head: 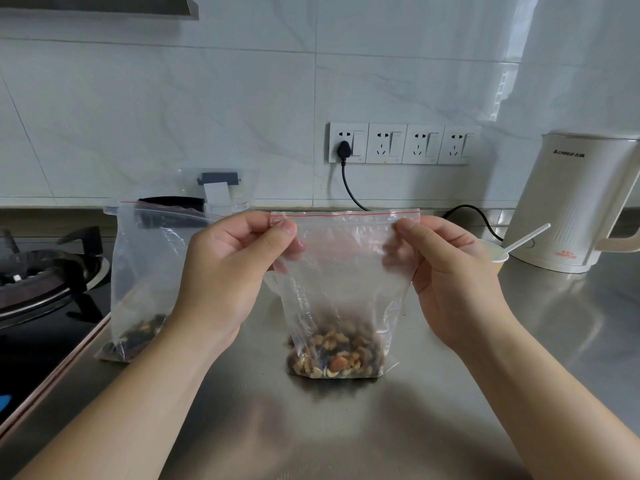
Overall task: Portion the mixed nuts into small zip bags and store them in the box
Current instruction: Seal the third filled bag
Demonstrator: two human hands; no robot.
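A clear zip bag (343,271) with a red line along its top stands upright on the steel counter, mixed nuts (336,358) piled in its bottom. My left hand (235,268) pinches the bag's top left corner. My right hand (446,271) pinches the top right corner. A second zip bag (145,271) with nuts at its bottom stands upright to the left, partly behind my left hand. Behind it sits a clear plastic box (218,199) holding a dark package.
A gas stove (45,271) lies at the left beside the counter edge. At the right stand a white kettle (571,202) and a paper cup (493,254) with a white spoon. A black cord (349,188) runs down from the wall sockets.
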